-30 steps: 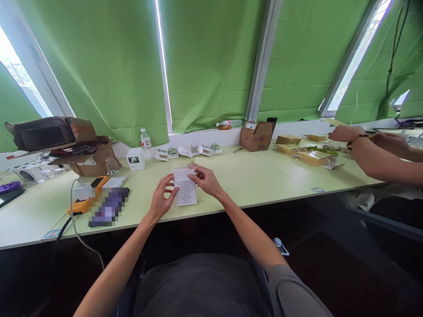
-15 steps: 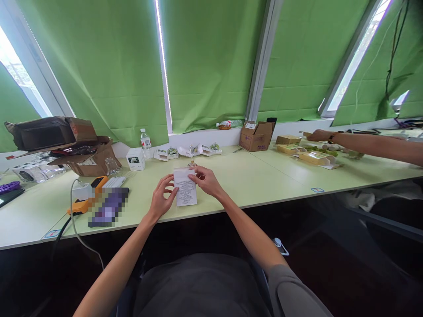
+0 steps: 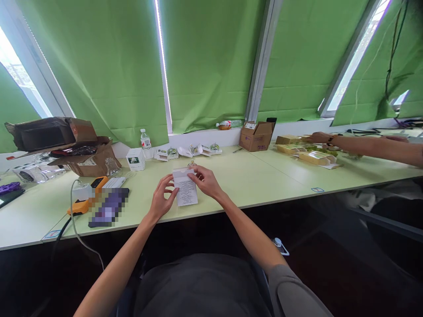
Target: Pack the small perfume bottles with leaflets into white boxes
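One white, rectangular, paper-like piece with rows of small dark print point(image 3: 187, 194) is held at a tilt near the front edge of the pale green tabletop point(image 3: 238, 185). The left hand point(image 3: 162, 199) sets its thumb tip against the piece's left edge, the other fingers bent and slightly apart; whether they grip cannot be told. The right hand point(image 3: 205, 180) pinches the upper right corner, thumb in front, fingers behind. A plain band crosses the top, but whether this is a sheet or a flattened carton is unclear. By its look, the handling is under way — the piece is not yet set down or released. Just beyond the right fingers sits a small shiny ornament point(image 3: 192, 163), partly hidden. Farther back, three small round greenish trinkets point(image 3: 172, 152) lie in a row beside white opened packets point(image 3: 185, 152); these appear already unwrapped. Left of them, a white cube-shaped box with a dark floral picture point(image 3: 135, 159) stands upright, seemingly unopened. To the right is a brown cardboard box with raised flaps point(image 3: 255, 139); well beyond it, another person's hand point(image 3: 319, 137) reaches over yellow cartons point(image 3: 317, 158) — its fingers too small to read.
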Available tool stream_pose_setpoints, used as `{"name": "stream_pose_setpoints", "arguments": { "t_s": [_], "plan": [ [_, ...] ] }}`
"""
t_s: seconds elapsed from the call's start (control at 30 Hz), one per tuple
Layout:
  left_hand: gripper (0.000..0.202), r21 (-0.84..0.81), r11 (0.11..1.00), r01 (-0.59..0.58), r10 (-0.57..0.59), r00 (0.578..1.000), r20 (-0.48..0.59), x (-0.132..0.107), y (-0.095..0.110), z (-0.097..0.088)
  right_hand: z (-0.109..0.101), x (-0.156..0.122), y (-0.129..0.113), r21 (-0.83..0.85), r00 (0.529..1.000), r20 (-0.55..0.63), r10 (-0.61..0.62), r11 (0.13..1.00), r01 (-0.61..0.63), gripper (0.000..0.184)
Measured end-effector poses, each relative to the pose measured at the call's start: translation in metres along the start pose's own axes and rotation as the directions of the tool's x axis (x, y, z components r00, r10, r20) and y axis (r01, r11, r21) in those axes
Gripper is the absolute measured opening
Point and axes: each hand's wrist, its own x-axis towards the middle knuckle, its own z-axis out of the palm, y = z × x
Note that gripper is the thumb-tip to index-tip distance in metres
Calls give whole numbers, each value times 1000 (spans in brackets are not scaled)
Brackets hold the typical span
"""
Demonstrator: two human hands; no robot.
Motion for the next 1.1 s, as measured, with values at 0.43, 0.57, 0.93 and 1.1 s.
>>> {"name": "stream_pose_setpoints", "arguments": {
  "t_s": [0.43,0.57,0.93,1.1],
  "plan": [
    [36,-21,1000,3,-3,1000,-18,-1,0,-1,-1,-1,-1,-63,998,26,-52,997,53,22],
    [38,-27,1000,-7,7,1000,-15,-1,4,-1,-5,-2,-2,-67,997,58,-47,996,51,21],
    [45,-90,996,17,-17,1000,4,-3,-1,3,-9,0,-7,-51,995,60,-74,996,77,23],
    [45,-95,995,-3,3,1000,-1,-2,-5,4,-9,-1,-5,-47,995,56,-79,996,81,23]
  ]
}}
